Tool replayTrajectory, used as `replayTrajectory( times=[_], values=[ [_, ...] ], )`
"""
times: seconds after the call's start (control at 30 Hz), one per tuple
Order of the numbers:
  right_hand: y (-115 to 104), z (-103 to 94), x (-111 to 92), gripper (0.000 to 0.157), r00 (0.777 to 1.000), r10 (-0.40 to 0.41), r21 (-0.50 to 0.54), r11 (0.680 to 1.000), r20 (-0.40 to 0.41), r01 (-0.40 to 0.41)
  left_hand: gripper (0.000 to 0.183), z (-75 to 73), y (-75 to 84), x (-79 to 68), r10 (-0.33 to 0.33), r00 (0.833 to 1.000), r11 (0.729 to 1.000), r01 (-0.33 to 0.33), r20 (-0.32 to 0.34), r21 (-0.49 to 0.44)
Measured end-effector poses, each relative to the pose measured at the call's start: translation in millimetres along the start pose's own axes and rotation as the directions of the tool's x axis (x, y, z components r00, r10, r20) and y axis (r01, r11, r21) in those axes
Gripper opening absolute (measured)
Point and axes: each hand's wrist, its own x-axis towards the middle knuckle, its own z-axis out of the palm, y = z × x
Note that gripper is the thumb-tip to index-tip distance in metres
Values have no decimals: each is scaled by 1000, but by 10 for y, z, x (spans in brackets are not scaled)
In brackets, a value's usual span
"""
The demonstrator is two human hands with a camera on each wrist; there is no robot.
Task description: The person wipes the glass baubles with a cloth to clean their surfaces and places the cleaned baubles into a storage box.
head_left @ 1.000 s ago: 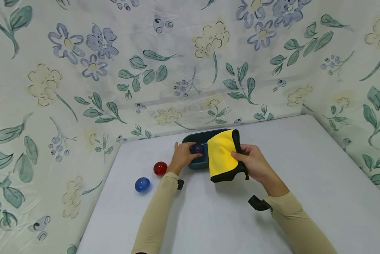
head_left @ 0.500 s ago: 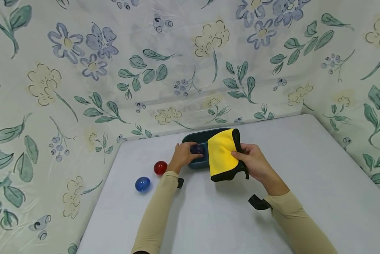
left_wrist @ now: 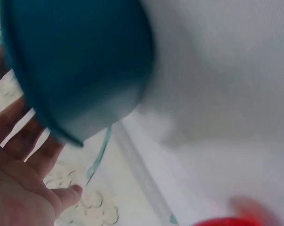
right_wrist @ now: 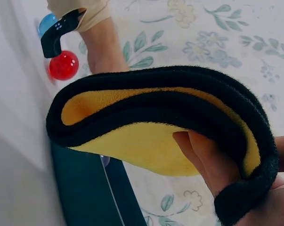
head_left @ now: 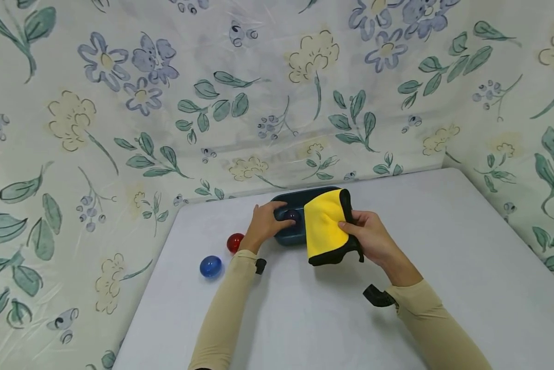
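Note:
In the head view a dark purple ball (head_left: 292, 216) sits inside the dark teal tray (head_left: 292, 239). My left hand (head_left: 265, 222) is just left of the ball, over the tray's left end, with thumb and fingers spread apart. The left wrist view has the same hand (left_wrist: 24, 165) beside the tray's wall (left_wrist: 80, 61), its fingers loosely extended; the ball is hidden there. My right hand (head_left: 371, 237) pinches the right edge of a folded yellow cloth (head_left: 324, 226) with black trim, held in front of the tray's right part. That part of the tray is covered from view.
A red glossy ball (head_left: 235, 242) lies beside the left forearm, partly hidden by it. Further left and nearer is a blue ball (head_left: 210, 266). The white table (head_left: 314, 318) meets a floral curtain (head_left: 268, 103) at the back and sides.
The left hand's fingers have spread and come off the dark ball, which now rests in the tray, and the hand has drawn slightly left. The right hand and cloth have barely moved.

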Motion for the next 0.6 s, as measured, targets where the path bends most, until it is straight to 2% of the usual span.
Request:
replayTrajectory(
  times=[0.13, 0.27, 0.37, 0.5, 0.6],
  values=[
    [6, 12, -1, 46, 1000, 6, -6, 1000, -3, -6, 59, -126, -47, -102, 5, 999, 991, -12, -53, -132],
    [3, 6, -10, 46, 1000, 8, -2, 1000, -2, -8, 58, -253, -79, -235, -29, 995, 966, 2, -100, -260],
    [-4, 0, -15, 46, 1000, 9, 5, 1000, 2, -9, 58, -361, -121, -343, -38, 991, 956, -2, -131, -293],
    [-20, -2, -19, 47, 1000, 13, 10, 1000, 6, -13, 55, -509, -204, -491, -43, 985, 957, -7, -166, -291],
    [-38, -2, -24, 47, 1000, 15, 6, 1000, 6, -15, 54, -610, -281, -609, -72, 981, 957, 17, -181, -290]
  ],
)
